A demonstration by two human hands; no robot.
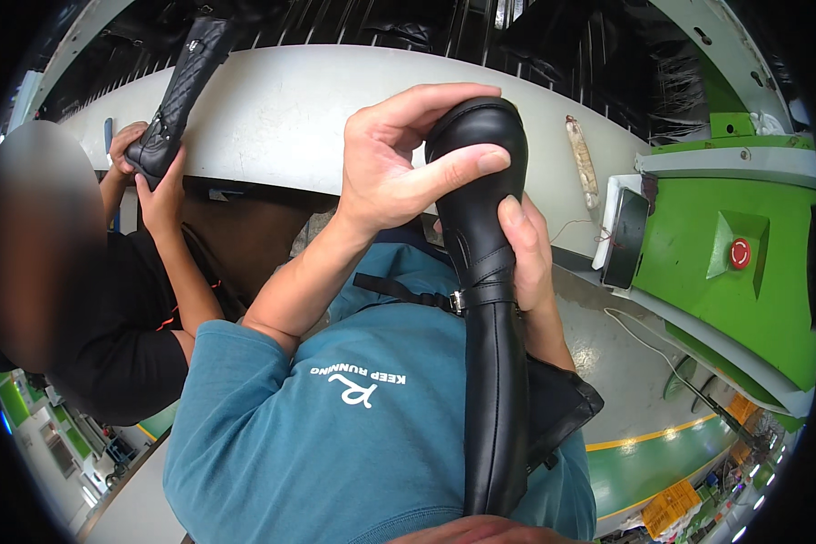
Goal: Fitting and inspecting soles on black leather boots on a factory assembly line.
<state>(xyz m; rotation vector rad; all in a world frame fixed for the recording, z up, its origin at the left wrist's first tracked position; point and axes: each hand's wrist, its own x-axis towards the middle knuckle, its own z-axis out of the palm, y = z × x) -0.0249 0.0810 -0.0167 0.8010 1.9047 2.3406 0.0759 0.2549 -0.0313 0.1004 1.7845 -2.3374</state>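
Far left: a co-worker in a black top holds a second tall black quilted leather boot (177, 100) with both hands at its foot, against the curved white conveyor rim (281, 118).

Centre: the person's left hand (399, 163) is closed over the toe of a tall, smooth black leather boot (491, 363), thumb laid across the front and fingers curled over the top. The boot stands toe-up in front of the teal shirt (335, 435), its long shaft running down toward the lower edge.

Right of centre: the right hand (528, 258) wraps the boot's ankle from behind, just above a small silver strap buckle (459, 300); only its thumb and palm edge show.

Right: a green machine housing (743, 272) carries one round red button (740, 253).

Progress, as a judgement: the boot looks fully assembled and is being handled or checked; whether anything remains to be done on it cannot be told.

Count: two boots, four hands, one buckle, one red button.
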